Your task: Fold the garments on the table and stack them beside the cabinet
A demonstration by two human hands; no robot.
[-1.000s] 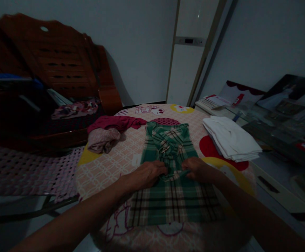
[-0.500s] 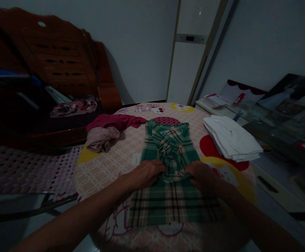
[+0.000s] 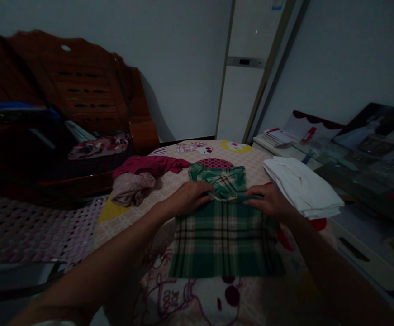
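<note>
A green plaid garment (image 3: pixel 227 240) lies spread on the round table in front of me, its near part flat and its far part bunched and folded. My left hand (image 3: pixel 195 197) is closed on the left end of a folded edge across the garment. At the right end of the same edge, my right hand (image 3: pixel 266 199) pinches the cloth between thumb and fingers. Between the two hands the edge sags slightly, with rumpled plaid fabric just beyond it. The fingertips are partly hidden by the cloth.
On the patterned tablecloth (image 3: pixel 115 226), a crumpled crimson cloth (image 3: pixel 152 165) and a pale pink cloth (image 3: pixel 134 188) lie at the left. Folded white cloth (image 3: pixel 301 185) rests at the right edge. Beyond are a wooden chair (image 3: pixel 81 81), a woven seat (image 3: pixel 47 226) and a glass-topped cabinet (image 3: pixel 339 163).
Both hands have moved away from me, carrying the gripped edge toward the far end of the garment. More flat plaid shows in front. The view has tilted slightly up.
</note>
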